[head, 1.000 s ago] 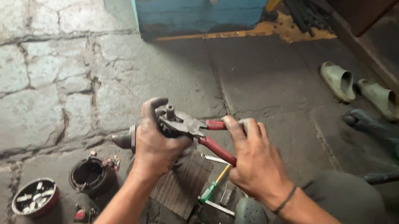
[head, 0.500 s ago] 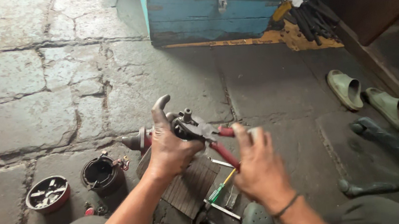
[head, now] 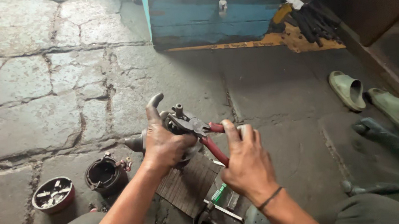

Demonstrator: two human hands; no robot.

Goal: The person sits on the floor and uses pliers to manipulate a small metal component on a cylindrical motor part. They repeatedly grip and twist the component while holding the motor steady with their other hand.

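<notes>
Gripping the grey metal part (head: 181, 128) in my left hand (head: 166, 142), I hold it up over the stone floor (head: 37, 93), fingers wrapped around its body and my thumb standing straight up above it. My right hand (head: 246, 163) is closed around the red handles of the pliers (head: 201, 133), and their dark jaws sit on the top of the part, beside a small stud that sticks up there. I cannot tell whether the jaws bite on something or only rest against it.

Compared with a moment ago, my hands and the part sit a little higher and further from my knees, and my thumb, which lay curled over the part, has lifted clear. The pliers have stayed on the same spot of the part all through, so the grip on that spot looks unbroken and the work on it seems to be in mid-course rather than finished.

Below my hands lies a ribbed dark mat (head: 187, 188) with a green-handled screwdriver (head: 218, 193) at its edge. To my left on the floor stand a black round housing (head: 104, 174) and a red-rimmed round piece (head: 53, 193). Ahead is a blue wooden box (head: 209, 13), and off to the right a pair of green slippers (head: 371, 93).
</notes>
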